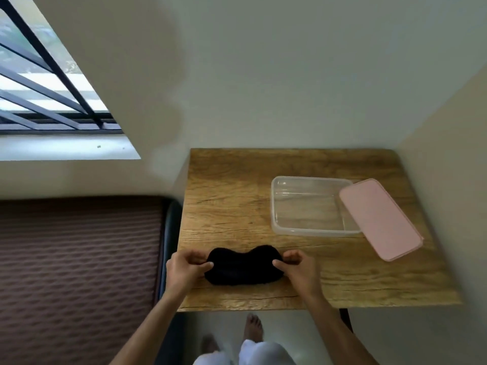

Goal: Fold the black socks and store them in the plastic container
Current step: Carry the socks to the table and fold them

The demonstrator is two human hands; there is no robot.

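Note:
The black socks (243, 266) lie as one bunched, bean-shaped bundle near the front edge of the wooden table (226, 196). My left hand (185, 268) pinches the bundle's left end between thumb and fingers. At the right end my right hand (297, 268) pinches it the same way. The clear plastic container (275, 206) stands open and empty farther back on the table, to the right of the socks. Its pink lid (379, 218) leans against the container's right rim, tilted onto the table.
Walls close the table in at the back and right. A bed with a brown quilted cover (79, 272) lies to the left of the table. A barred window (47, 96) is at the upper left. Bare feet and white trousers show below the table's front edge.

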